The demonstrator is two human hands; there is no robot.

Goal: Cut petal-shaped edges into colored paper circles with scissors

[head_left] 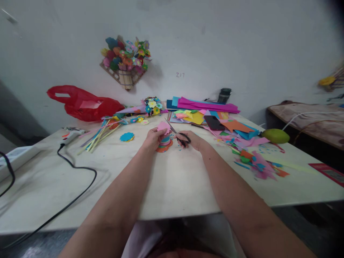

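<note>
Between the fingers of my left hand (152,139) is a pink paper cutout (163,127) with a rounded edge. My right hand (191,140) grips black-handled scissors (183,138), and their blades point up and left toward the pink paper. Whether the blades touch the paper I cannot tell. Under and beside my left fingers lie layered scalloped paper cutouts (164,147), with orange at the bottom. Small blue paper scraps are scattered below the scissors. A blue scalloped cutout (127,137) with yellow beneath it rests to the left of my left hand.
A glue gun (72,137) with a black cord lies at left, near paper strips (96,138) and a red plastic bag (86,105). Coloured sheets (206,105), a phone (214,123) and paper scraps (259,165) spread across the back and right. A power strip (23,161) sits far left.
</note>
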